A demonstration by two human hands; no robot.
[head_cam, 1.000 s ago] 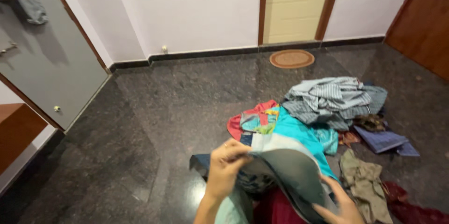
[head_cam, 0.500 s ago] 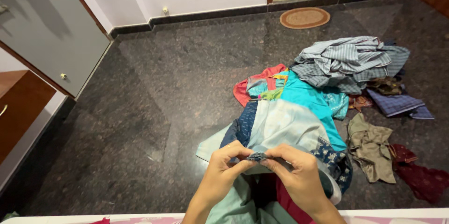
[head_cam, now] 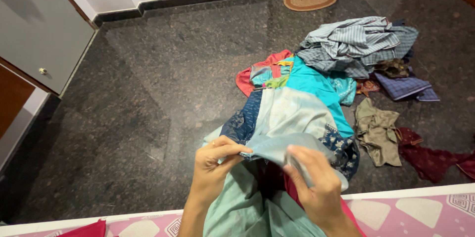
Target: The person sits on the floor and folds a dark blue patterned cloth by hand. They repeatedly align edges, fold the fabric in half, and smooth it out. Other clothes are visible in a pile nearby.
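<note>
Pale blue-green garment (head_cam: 292, 118) hangs between both hands above the dark granite floor (head_cam: 148, 93), its lower part draping toward the pink patterned bed edge (head_cam: 415, 212). Left hand (head_cam: 213, 167) pinches the folded edge, fingers (head_cam: 232, 150) closed on the cloth. Right hand (head_cam: 316, 182) grips the same edge just beside it, fingers curled around the fabric. Beyond lie a teal garment (head_cam: 311, 81), a striped shirt pile (head_cam: 356, 44) and an olive cloth (head_cam: 378, 130).
</note>
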